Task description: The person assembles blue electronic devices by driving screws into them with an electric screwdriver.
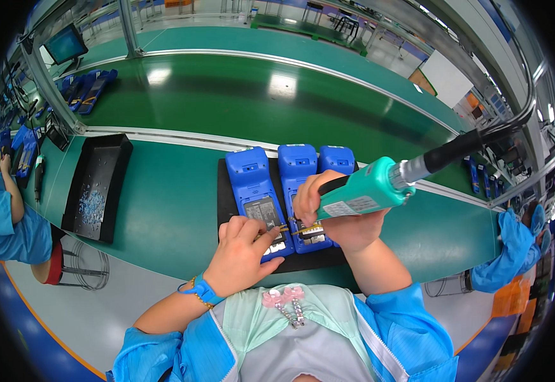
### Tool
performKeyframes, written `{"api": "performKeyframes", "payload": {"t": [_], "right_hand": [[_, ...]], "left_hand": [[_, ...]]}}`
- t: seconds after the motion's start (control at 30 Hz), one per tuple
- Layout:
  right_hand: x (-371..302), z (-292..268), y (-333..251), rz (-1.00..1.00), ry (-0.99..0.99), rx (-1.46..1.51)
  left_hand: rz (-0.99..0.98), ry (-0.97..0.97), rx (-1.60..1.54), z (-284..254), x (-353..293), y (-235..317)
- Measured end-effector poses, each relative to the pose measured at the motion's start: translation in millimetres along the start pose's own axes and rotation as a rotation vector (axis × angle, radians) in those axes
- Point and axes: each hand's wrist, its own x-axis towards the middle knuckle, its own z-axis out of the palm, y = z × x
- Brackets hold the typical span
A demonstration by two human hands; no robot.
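Observation:
My right hand (354, 230) is wrapped round a teal electric screwdriver (360, 191), which tilts down to the left over the devices. Its tip is mostly hidden by my fingers. Three blue handheld devices (250, 167) lie side by side on a black mat (226, 204), their backs up. Over the lower part of the leftmost one, my left hand (242, 249) is closed on its edge, fingertips close to a yellowish strip (282, 228). The middle device (298, 162) lies under the screwdriver end. The right device (337, 157) is partly covered by my right hand.
Left of the mat stands a black tray (117, 181) with many small screws (91, 207). Another screwdriver (39, 178) rests farther left. A thick black cable (456, 150) runs up from my screwdriver. Co-workers in blue sit at left (16, 216) and right (506, 245).

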Motion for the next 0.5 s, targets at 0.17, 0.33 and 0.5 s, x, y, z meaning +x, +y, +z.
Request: {"api": "performKeyframes", "payload": {"t": [0.17, 0.33, 0.5], "right_hand": [[-9.2, -7.1, -1.5, -0.001, 0.039, -0.102], [-14.3, -10.9, 9.6, 0.003, 0.085, -0.147], [-14.3, -16.1, 12.5, -0.012, 0.085, -0.127]], "left_hand": [[0.062, -0.052, 0.001, -0.6, 8.3, 9.2], [0.107, -0.092, 0.039, 8.7, 12.4, 13.1], [0.101, -0.098, 0.048, 10.7, 14.2, 13.1]]}}
